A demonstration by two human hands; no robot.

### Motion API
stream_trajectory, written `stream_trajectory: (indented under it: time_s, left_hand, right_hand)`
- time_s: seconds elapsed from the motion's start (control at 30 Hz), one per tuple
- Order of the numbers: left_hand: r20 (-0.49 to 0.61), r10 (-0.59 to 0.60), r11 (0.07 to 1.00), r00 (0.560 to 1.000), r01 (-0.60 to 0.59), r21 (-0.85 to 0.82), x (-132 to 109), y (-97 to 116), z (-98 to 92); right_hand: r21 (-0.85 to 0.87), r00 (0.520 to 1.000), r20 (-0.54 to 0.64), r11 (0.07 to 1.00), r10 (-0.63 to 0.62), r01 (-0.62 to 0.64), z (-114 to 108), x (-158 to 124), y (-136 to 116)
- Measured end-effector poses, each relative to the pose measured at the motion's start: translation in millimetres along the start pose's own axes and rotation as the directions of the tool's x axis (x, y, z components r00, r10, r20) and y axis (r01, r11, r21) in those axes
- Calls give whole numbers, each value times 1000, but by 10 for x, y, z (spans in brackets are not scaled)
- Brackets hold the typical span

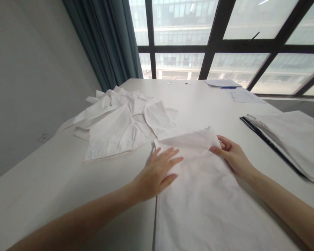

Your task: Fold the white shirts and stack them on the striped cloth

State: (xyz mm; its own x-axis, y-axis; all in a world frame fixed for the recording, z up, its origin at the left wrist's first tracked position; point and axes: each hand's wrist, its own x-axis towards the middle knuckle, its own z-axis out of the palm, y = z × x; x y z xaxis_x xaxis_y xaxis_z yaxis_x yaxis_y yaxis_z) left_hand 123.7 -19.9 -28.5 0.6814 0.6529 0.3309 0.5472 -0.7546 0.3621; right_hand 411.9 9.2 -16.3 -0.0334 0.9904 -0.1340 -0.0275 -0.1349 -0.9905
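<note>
white cloth (206, 195) | left hand (157, 174) flat, fingers spread on it | right hand (231, 155) pinching folded edge

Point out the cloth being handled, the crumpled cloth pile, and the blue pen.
cloth (206, 195), head view, middle of its flat part.
cloth pile (115, 122), head view, a large fold near the pile's centre.
pen (228, 87), head view, middle of its barrel.
</note>
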Motion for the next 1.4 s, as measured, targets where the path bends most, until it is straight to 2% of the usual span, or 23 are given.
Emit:
stream_trajectory:
  time_s: [0.03, 0.07, 0.1, 0.17, 0.23, 0.37, 0.43, 0.57, 0.63, 0.8, 0.9, 1.03, 1.13, 1.2, 1.3, 1.4]
  left_hand:
    - [-126, -70, 997, 990, 67, -32, 14, -64, 16]
    - [-248, -152, 987, 957, 135, -85, 28, -136, 34]
    - [-348, -241, 968, 906, 196, -159, 41, -209, 52]
    - [-420, -409, 898, 810, 276, -344, 64, -338, 86]
    - [-360, -522, 800, 774, 298, -520, 82, -410, 105]
    - [-213, -593, 597, 777, 247, -763, 111, -391, 86]
    - [-156, -616, 481, 772, 212, -851, 127, -361, 65]
    - [12, -655, 171, 756, 164, -972, 164, -354, 35]
    - [50, -666, 85, 744, 143, -986, 179, -362, 31]
    - [24, -713, 54, 700, 89, -995, 177, -367, 36]
    - [7, -721, 55, 693, 67, -996, 172, -371, 40]
    - [23, -731, 53, 682, 91, -994, 179, -378, 49]
    - [26, -739, 69, 673, 114, -991, 185, -373, 53]
    - [17, -741, 79, 671, 112, -991, 189, -364, 51]
    - [11, -745, 83, 666, 109, -991, 196, -347, 38]
    - [10, -751, 87, 660, 114, -990, 202, -331, 18]
  right_hand:
    - [10, 1000, -1, 1000, -7, 7, -3, -14, 4]
    - [10, 1000, -4, 1000, -10, 10, -10, -25, 12]
    - [5, 1000, -4, 1000, -10, 10, -19, -32, 23]
    - [-4, 1000, 2, 1000, -15, 15, -38, -37, 46]
    - [-9, 999, 9, 999, -31, 31, -57, -37, 63]
    - [-14, 999, 16, 999, -50, 50, -92, -34, 82]
    - [-10, 999, 28, 999, -35, 36, -106, -30, 94]
    - [22, 999, 50, 1000, -11, 10, -117, -16, 113]
    - [30, 998, 57, 1000, -4, 3, -114, -10, 107]
    - [-20, 996, 94, 1000, -9, 11, -91, 1, 89]
    - [-42, 996, 77, 998, -33, 36, -59, 2, 103]
    - [-187, 988, -56, 974, -142, 130, 3, -24, 97]
    - [-314, 956, -167, 932, -241, 181, 45, -57, 59]
    - [-357, 942, -190, 913, -278, 197, 65, -73, 36]
    - [-353, 958, -148, 918, -246, 181, 78, -81, 27]
    - [-318, 988, -7, 937, -154, 144, 83, -88, 54]
